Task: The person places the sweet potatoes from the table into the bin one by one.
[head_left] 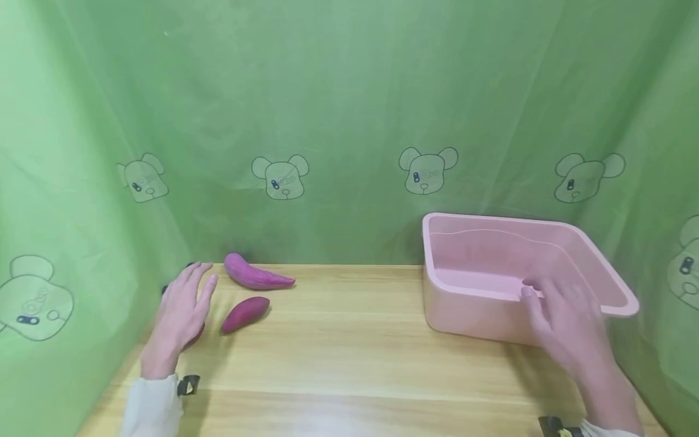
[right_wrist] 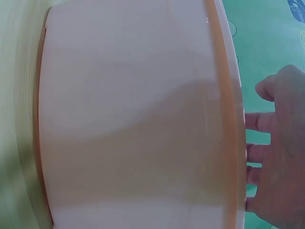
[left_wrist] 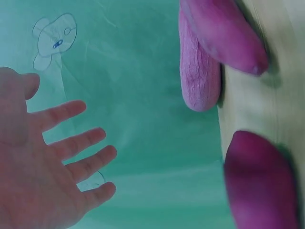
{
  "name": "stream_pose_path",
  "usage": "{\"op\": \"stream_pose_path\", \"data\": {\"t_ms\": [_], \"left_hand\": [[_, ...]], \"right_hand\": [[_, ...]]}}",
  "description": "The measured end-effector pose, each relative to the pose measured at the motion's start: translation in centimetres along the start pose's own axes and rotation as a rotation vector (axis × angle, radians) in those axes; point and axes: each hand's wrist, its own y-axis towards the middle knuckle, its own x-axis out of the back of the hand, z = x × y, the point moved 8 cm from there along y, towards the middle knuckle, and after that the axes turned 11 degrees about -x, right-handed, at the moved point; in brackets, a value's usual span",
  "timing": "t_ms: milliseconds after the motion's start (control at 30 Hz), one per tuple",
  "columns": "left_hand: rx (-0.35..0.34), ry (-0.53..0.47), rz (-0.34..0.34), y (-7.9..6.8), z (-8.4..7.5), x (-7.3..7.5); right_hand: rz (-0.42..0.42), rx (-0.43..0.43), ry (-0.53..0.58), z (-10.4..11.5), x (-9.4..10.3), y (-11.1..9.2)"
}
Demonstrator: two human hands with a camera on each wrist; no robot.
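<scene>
My left hand hovers with spread fingers over the left end of the table, holding nothing. Beside it lie a long, curved purple sweet potato and a shorter, darker sweet potato. Another dark sweet potato shows only its edge below the hand. The left wrist camera sees the palm apart from the sweet potatoes. Over the near rim of a pink basin reaches my right hand, slightly blurred. Its fingertips are hidden behind the rim in the right wrist view, and the thumb stands apart.
A green curtain printed with bear heads encloses the back and sides. The wooden table stretches between the sweet potatoes and the basin. Small dark bits show behind the left hand; their kind is unclear.
</scene>
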Motion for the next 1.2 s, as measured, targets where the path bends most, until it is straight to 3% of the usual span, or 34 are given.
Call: {"op": "stream_pose_path", "data": {"t_ms": [233,467,1200], "left_hand": [[0.030,-0.064,-0.055,-0.9,0.5,-1.2],[0.054,-0.101,-0.078,-1.4,0.6,-2.3],[0.112,-0.166,0.004,-1.8,1.0,-3.9]], "right_hand": [[0.063,0.000,-0.123,-0.3,-1.4,-0.3],[0.037,-0.011,-0.116,-0.8,-2.0,-0.8],[-0.063,0.062,-0.097,-0.2,-1.6,-0.7]]}}
